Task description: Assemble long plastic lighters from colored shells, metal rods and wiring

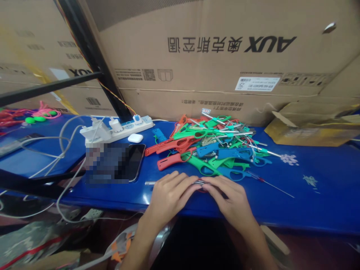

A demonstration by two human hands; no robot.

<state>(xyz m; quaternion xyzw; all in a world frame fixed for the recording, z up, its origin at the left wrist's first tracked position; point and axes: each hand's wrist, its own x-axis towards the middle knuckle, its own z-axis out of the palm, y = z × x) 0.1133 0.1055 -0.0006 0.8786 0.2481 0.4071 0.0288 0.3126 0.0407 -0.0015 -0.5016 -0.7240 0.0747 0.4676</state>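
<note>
Both my hands are held close together at the front of the blue table. My left hand (170,193) is closed around a long-neck lighter, whose metal tube (149,183) sticks out to the left past my knuckles. The fingers of my right hand (232,193) pinch the same lighter from the other side. A bit of red shows under my fingertips; most of the lighter is hidden by my hands. Just beyond them lies a heap of lighter parts: red handles (171,160), green handles (202,165), blue handles (233,153) and metal tubes. A thin screwdriver-like rod (277,188) points right from the heap.
Left of the heap are a phone (137,163), partly blurred, a white earphone case (135,138) and a white power strip (129,129) with plugs and loose cables. A big cardboard box (208,75) stands behind. An open yellowish carton (312,129) sits at back right.
</note>
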